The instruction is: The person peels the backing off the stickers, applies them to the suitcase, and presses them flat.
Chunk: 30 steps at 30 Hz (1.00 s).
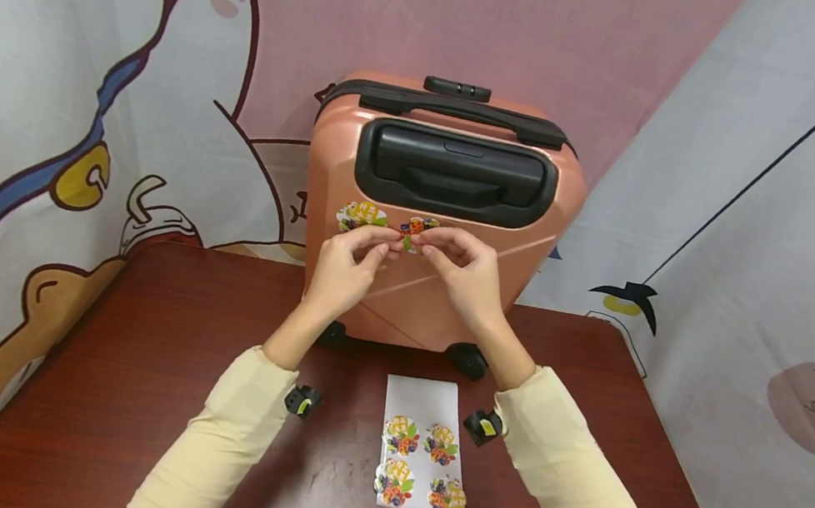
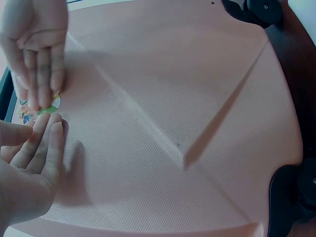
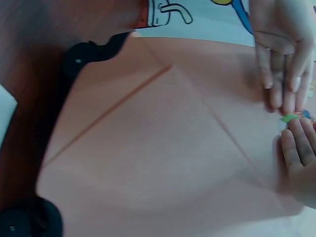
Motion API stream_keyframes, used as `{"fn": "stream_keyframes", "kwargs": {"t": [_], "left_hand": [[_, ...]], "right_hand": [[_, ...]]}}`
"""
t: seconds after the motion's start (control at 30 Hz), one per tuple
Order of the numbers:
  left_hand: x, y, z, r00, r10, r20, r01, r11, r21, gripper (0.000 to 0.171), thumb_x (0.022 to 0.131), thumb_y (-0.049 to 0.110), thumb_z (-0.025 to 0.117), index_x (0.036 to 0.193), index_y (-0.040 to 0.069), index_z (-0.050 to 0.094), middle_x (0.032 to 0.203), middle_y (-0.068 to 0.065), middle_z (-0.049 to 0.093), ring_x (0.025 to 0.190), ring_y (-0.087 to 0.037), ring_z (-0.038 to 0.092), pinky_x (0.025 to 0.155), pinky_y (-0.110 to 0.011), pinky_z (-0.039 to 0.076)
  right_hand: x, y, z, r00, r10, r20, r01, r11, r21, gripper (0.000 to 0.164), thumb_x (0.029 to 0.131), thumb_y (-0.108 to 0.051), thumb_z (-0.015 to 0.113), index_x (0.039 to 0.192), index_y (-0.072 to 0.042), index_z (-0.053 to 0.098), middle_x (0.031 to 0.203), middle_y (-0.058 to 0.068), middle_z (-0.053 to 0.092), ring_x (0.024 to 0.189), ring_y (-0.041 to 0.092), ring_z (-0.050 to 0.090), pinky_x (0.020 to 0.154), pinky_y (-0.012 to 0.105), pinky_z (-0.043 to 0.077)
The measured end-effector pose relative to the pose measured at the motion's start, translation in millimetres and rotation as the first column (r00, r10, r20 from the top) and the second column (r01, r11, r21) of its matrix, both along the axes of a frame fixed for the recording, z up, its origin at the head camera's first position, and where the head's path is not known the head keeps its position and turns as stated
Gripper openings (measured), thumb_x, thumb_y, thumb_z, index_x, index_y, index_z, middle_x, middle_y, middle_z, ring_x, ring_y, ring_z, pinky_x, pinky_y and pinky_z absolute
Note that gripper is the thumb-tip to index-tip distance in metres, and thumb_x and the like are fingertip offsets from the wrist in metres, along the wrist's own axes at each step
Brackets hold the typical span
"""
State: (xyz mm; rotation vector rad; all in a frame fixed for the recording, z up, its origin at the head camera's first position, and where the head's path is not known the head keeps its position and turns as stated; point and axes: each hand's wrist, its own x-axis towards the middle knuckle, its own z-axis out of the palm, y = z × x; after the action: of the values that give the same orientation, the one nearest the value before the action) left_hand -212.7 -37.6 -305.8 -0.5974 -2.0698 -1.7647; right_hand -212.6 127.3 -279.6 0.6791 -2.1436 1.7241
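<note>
A peach-coloured suitcase (image 1: 402,304) stands upright with its black handle recess uppermost. A fruit-patterned sticker (image 1: 407,243) is at its front face, between the two hands and partly covered by fingertips. My left hand (image 1: 346,274) comes from the left, its fairly straight fingertips touching the sticker's left edge. From the other side, the fingertips of my right hand (image 1: 470,282) lie over the sticker's right part. Both thumbs sit just short of the sticker. Another fruit sticker (image 1: 361,215) is on the suitcase at upper left. Behind the right fingers shows one more sticker (image 1: 422,225).
A white sheet (image 1: 421,398) with several fruit stickers (image 1: 441,445) lies on the dark red-brown table (image 1: 157,393) in front of the suitcase. Black wheels (image 1: 467,360) stick out at its bottom. A printed cloth (image 1: 691,152) hangs behind and at both sides.
</note>
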Motion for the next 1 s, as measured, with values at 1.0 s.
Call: {"fn": "stream_keyframes", "kwargs": {"t": [1.0], "left_hand": [[-1.0,2.9,0.8,0.998,-0.053,0.037,0.055,0.996,-0.07,0.02,0.091,-0.002,0.05,0.107,-0.001,0.061,0.096,-0.014,0.067,0.086,-0.022,0.064,0.076,-0.034,0.051]], "right_hand": [[-1.2,12.4,5.4,0.999,0.035,0.001,-0.035,0.999,-0.013,0.017,0.086,0.002,0.059,0.101,0.009,0.062,0.098,0.021,0.065,0.09,0.021,0.064,0.081,0.03,0.049]]}}
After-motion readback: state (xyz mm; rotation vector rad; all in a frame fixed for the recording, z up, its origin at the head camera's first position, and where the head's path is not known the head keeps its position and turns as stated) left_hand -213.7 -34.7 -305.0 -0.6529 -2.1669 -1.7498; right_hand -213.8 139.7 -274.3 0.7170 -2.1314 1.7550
